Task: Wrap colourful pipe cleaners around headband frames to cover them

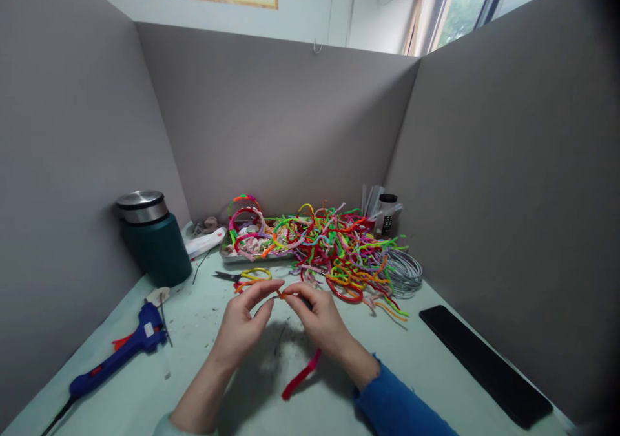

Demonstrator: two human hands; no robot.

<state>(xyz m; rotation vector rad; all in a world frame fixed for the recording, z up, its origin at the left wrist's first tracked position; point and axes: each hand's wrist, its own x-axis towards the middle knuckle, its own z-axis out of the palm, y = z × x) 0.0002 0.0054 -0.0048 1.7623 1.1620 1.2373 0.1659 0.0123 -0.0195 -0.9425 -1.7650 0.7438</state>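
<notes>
Over the middle of the table, my left hand (245,316) and my right hand (320,316) meet at the fingertips. Both pinch a short orange pipe cleaner (283,295), and a thin dark wire seems to run into it on the left. Below my right hand a red and pink pipe cleaner (303,376) shows; the hand hides whether it joins the piece I hold. Just beyond my hands lie yellow-handled scissors (254,274) and, to the right, a red-handled tool (346,292) partly under other strands.
A big heap of coloured pipe cleaners (339,239) spreads over a metal tray (230,257) with wrapped hoops. Grey wire coil (407,273) lies at right, near a black pad (484,365). Left stand a green flask (157,249) and a blue glue gun (121,352). Grey partitions surround the table.
</notes>
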